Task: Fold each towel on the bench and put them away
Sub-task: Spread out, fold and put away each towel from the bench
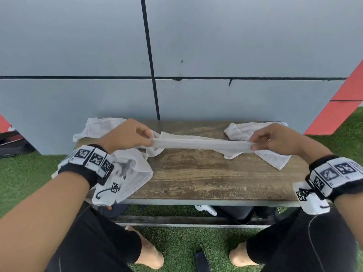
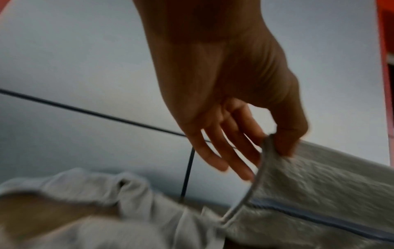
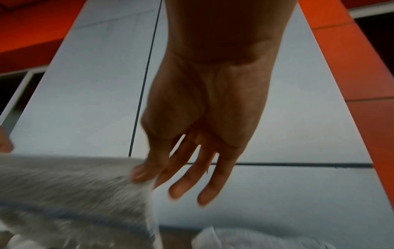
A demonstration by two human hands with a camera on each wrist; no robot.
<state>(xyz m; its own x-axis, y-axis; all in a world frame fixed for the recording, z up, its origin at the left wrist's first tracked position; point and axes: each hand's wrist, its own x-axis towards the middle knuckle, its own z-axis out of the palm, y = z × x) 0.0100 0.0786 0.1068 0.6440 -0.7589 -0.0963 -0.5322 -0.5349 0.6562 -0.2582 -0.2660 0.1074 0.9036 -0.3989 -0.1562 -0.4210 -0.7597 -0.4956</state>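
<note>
A white towel [image 1: 200, 144] hangs stretched above the wooden bench [image 1: 196, 179]. My left hand [image 1: 135, 137] pinches its left corner between thumb and forefinger, and my right hand [image 1: 264, 141] pinches the right corner. In the left wrist view the left hand [image 2: 275, 144] has its thumb on the towel [image 2: 315, 187] edge, the other fingers loose. In the right wrist view the right hand [image 3: 147, 170] pinches the towel [image 3: 70, 188] likewise. A crumpled white towel [image 1: 129, 167] lies on the bench's left end. Another towel [image 1: 271, 156] lies at the back right.
A grey panelled wall [image 1: 176, 55] stands right behind the bench. Green artificial turf [image 1: 176, 248] lies below, with a small dark device [image 1: 202, 260] between my feet. Dark bags [image 1: 233, 213] sit under the bench, and a dark bag [image 1: 11, 144] lies at far left.
</note>
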